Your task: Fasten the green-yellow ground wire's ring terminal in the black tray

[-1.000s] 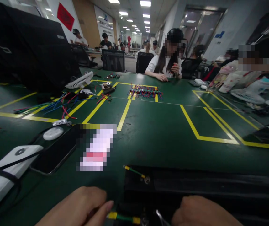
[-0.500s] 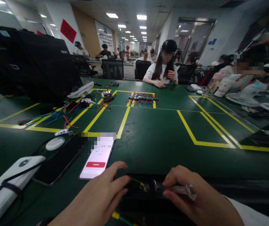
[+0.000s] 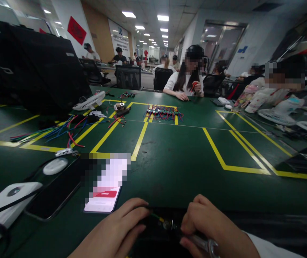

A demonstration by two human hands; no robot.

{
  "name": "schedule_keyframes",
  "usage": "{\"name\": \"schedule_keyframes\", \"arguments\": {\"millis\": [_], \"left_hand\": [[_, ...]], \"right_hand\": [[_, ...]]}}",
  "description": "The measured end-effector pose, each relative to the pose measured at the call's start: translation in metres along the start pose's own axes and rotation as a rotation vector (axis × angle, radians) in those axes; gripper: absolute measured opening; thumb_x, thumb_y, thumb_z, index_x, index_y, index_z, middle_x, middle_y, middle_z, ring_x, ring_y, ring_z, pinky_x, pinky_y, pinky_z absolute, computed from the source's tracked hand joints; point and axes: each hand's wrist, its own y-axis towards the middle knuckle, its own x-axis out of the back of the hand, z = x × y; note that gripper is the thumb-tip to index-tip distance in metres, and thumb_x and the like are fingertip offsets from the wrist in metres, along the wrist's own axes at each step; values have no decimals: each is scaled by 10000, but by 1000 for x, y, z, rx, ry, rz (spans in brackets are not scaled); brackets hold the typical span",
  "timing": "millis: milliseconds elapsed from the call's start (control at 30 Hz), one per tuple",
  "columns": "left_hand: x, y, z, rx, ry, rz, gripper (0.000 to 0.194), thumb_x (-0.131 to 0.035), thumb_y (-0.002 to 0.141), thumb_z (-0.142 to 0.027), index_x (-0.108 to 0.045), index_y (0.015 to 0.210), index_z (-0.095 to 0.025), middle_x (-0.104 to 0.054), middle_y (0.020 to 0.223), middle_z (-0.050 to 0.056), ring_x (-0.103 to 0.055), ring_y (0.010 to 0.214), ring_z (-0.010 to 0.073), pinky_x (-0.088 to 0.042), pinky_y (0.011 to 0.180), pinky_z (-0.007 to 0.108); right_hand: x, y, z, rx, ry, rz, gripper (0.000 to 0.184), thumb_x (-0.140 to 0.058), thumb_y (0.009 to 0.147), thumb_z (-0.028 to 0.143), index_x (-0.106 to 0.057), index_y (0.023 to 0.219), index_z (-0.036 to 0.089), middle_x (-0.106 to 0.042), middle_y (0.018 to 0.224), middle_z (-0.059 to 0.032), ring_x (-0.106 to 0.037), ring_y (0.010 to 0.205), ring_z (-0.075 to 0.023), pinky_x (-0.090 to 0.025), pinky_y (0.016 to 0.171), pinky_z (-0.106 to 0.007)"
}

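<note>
At the far left of the green worktop (image 3: 175,161) lies a white power bank (image 3: 0,204) with a black strap, then a white puck-shaped gadget (image 3: 55,166), a dark phone (image 3: 54,195) face up, and a second phone (image 3: 105,195) with a lit screen. Farther back, loose coloured wires (image 3: 62,130) sprawl over the yellow tape lines.

The left hand (image 3: 116,233) rests at the near edge, fingers curled down and pressing on the rim of a black case (image 3: 263,229) beside a green-and-yellow wire (image 3: 157,217); its grip is closed loosely on the case edge rather than around anything. Just right of it sits a small metal ring terminal (image 3: 166,225) with its screw, at the end of that wire, on the case's top. The right hand (image 3: 209,229) is clenched around a steel wrench (image 3: 205,245), the open end of which pokes out below the knuckles, while the working end points at the terminal.

To do this well, I judge that the left fingers should keep the wire and case from twisting while the wrench stays square on the fastener (a tilted tool may slip off).

As for containers, the black case is the only one near the hands, and its inside is hidden. Across the worktop a bundle of wired parts (image 3: 164,113) lies in a taped box, and a person in white (image 3: 187,80) sits behind it.
</note>
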Motion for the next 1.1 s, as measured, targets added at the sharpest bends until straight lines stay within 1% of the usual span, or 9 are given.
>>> {"name": "schedule_keyframes", "arguments": {"millis": [133,267,367,467,633,800,900,1033,1100], "left_hand": [[-3,0,2,-12,-26,-2,411,-595,1084,-134,-797,1391,-317,-825,1493,82,-865,1295,281,-728,1069,334],[-5,-1,2,-13,-68,-2,424,-623,1061,-107,-822,1378,-306,-843,1462,86,-872,1281,281,-717,1086,325],[-6,-2,4,11,-102,10,410,-654,1059,-113,-829,1366,-321,-843,1471,67,-875,1273,268,-712,1080,300],[-7,-2,7,12,-109,10,419,-657,1061,-108,-819,1370,-341,-849,1469,40,-880,1260,240,-704,1077,280],[-3,1,3,-38,-62,-33,441,-638,1027,-67,-811,1360,-297,-864,1434,64,-892,1237,239,-698,1040,242],[-4,1,5,-68,-114,-76,451,-664,1016,-66,-806,1346,-338,-870,1406,21,-896,1201,220,-716,1041,270],[-8,-2,10,-83,-145,-99,465,-651,1033,-69,-785,1379,-349,-854,1425,21,-879,1233,220,-715,1059,285],[-7,-8,14,-64,-102,-77,452,-670,1064,-103,-768,1405,-382,-764,1597,28,-823,1367,236,-688,1110,290],[-4,-14,14,-33,-61,-93,407,-669,1090,-145,-747,1409,-386,-741,1603,32,-814,1367,226,-686,1083,255]], "right_hand": [[-6,-1,-7,32,-18,11,233,-738,806,45,-632,869,243,-769,830,-3,-681,748,-176,-495,699,-262],[-3,8,-4,34,-26,56,178,-790,930,145,-664,901,267,-759,854,-10,-692,776,-205,-533,765,-311],[6,23,6,-24,-42,127,163,-845,997,285,-697,929,282,-741,861,-13,-704,819,-233,-550,807,-338],[15,35,15,-90,-49,190,151,-863,1004,331,-729,947,289,-739,870,-16,-708,842,-244,-555,803,-336],[16,30,16,-125,-28,211,157,-841,953,185,-727,926,289,-750,875,-7,-704,802,-224,-543,723,-292],[12,23,3,-106,64,222,292,-761,783,-25,-715,912,233,-790,902,-20,-723,776,-182,-527,692,-231],[15,26,2,-109,70,231,275,-767,796,-8,-723,924,230,-792,898,-22,-717,748,-180,-526,668,-233],[23,19,7,-294,74,209,205,-773,859,82,-715,948,258,-794,929,-28,-746,750,-209,-566,674,-281],[24,10,7,-333,101,133,199,-755,881,98,-699,954,274,-789,949,-27,-772,792,-218,-598,702,-297]]}}
